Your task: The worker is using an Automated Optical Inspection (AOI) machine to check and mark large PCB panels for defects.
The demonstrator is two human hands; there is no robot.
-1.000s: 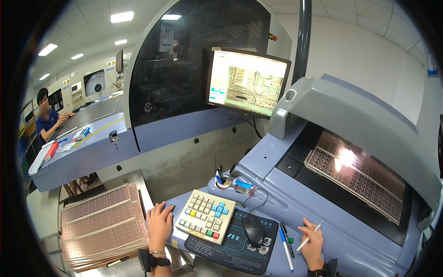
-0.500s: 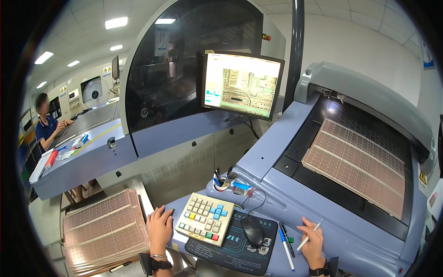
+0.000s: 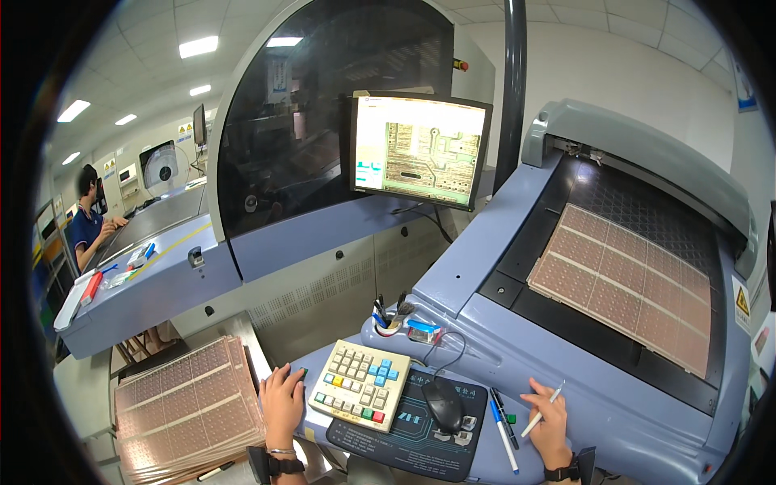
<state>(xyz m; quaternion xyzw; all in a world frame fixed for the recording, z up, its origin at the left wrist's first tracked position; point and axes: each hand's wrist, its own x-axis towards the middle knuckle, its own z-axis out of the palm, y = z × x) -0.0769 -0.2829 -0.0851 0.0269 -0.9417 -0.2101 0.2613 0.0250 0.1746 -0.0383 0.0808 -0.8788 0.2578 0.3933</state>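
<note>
My left hand [image 3: 283, 398] rests at the left edge of the blue console, fingers stretched out beside a small green button [image 3: 303, 374]. Just right of it lies a cream keypad [image 3: 361, 385] with coloured keys. In my right hand [image 3: 548, 422] a slim white pen [image 3: 542, 409] is held between thumb and fingers, its tip pointing up and away. A white pen with a blue cap [image 3: 503, 436] and a black pen [image 3: 504, 416] lie left of that hand. Between the hands, a black computer mouse [image 3: 441, 406] sits on a dark mouse pad [image 3: 388, 453].
Copper-coloured circuit panels [image 3: 190, 404] are stacked at the lower left. Another panel [image 3: 622, 284] lies on the machine's black bed at right. A monitor [image 3: 422, 151] shows a magnified circuit. A holder [image 3: 390, 327] carries brushes. At far left, a co-worker [image 3: 87, 218] stands by another machine.
The view has shifted slightly. At far left the co-worker has turned their head away. My hands keep their places, and the white pen stays in my right hand.
</note>
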